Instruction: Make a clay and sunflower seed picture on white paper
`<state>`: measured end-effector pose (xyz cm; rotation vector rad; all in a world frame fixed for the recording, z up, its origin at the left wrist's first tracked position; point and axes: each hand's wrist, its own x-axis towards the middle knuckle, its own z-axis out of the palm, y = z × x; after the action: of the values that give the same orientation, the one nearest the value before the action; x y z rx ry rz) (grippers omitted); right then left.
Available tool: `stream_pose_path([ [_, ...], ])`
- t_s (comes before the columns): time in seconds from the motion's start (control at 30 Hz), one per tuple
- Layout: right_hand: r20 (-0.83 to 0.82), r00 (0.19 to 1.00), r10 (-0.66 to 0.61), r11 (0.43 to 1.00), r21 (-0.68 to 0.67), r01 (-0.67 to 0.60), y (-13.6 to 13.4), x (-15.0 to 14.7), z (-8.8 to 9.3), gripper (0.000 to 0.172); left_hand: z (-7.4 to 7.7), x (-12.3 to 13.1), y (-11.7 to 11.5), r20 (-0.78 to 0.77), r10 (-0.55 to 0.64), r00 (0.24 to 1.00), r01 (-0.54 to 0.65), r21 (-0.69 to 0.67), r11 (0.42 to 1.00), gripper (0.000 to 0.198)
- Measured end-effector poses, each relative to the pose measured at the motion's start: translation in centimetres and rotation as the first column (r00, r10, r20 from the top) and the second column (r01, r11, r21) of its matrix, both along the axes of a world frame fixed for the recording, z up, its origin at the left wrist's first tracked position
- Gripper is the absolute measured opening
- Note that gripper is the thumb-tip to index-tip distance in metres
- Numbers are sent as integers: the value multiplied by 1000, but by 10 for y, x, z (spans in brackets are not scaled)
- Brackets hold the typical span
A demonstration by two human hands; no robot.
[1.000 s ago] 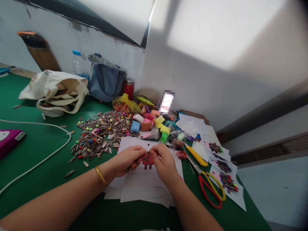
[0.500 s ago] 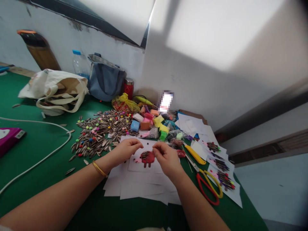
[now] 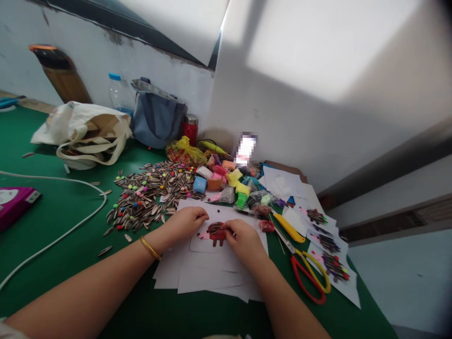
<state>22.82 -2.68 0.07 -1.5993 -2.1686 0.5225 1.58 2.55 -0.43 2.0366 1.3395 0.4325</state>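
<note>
A red clay hedgehog [image 3: 217, 234] with a pink snout, brown legs and striped seeds on its back lies on a white sheet of paper [image 3: 197, 273]. At its right edge, my right hand [image 3: 244, 239] pinches what looks like a sunflower seed against the clay; the fingertips mostly cover it. My left hand [image 3: 187, 223] hovers over the paper at the upper left of the hedgehog, thumb and fingers closed together. Whatever it may hold is hidden. A small dark dot [image 3: 218, 211] sits on the paper above the hedgehog. Left of the paper spreads a pile of sunflower seeds [image 3: 151, 193] mixed with coloured balls.
Coloured clay packs [image 3: 213, 183] lie behind the paper. On the right are a yellow cutter [image 3: 288, 228], scissors [image 3: 310, 275] and finished-looking hedgehog cards [image 3: 335, 266]. A white cable [image 3: 81, 217] curves at left. Bags [image 3: 157, 117] and a lit phone [image 3: 246, 149] stand along the wall.
My right hand has moved slightly down and left, its fingertips now on the right side of the clay hedgehog. My left hand stays nearly in place, still closed.
</note>
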Motion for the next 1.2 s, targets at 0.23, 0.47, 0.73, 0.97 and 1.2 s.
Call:
stream_pose_path([
  [0.23, 80, 997, 22, 990, 135, -33, -1, -4, -3, 11, -5, 0, 0, 49, -13, 999, 13, 1, 1000, 32],
  [0.47, 125, 991, 41, 975, 210, -67, -1, -7, -9, 13, 0, 1, -1, 51, 0, 999, 1, -16, 1000, 30],
  [0.73, 237, 971, 21, 971, 227, -76, 0, -12, -12, 11, -3, 0, -1, 36, -10, 999, 10, -2, 1000, 31],
  [0.97, 300, 953, 35, 963, 245, -112, 0, -16, -12, 10, -3, 1, -1, 20, -18, 1000, 18, -9, 1000, 31],
  [1.2, 298, 953, 48, 963, 239, -123, 2, -17, -16, 10, -4, 0, -1, 52, -11, 999, 11, -12, 1000, 30],
])
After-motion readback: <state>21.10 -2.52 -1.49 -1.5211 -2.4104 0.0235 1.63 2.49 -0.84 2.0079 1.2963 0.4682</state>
